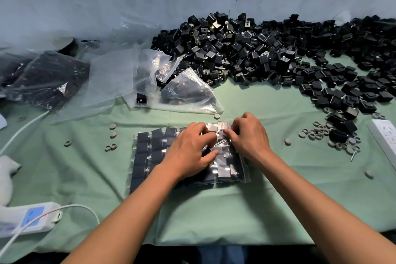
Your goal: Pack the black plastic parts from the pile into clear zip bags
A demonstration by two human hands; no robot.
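Forearms reaching up from 6 o'clock, meeting over bag point(150, 156) at centre of bench point(278, 210). Left hand point(188, 150) lying across filled rows, fingers curled and pinching film near top edge. Right hand point(246, 137) curled likewise, pinching same crumpled film at 12 o'clock of bag. Pile point(246, 49) spread from 12 to 3 o'clock; filled bags point(47, 79) at 9 o'clock, slack empties point(120, 77) at 11. Probably heavy for its size once full, film thin, slippery, limp. Best held by zip strip, or supported flat underneath. Zip line hidden beneath fingers; sealed or not, unclear. Right-hand rows blurred by glare.
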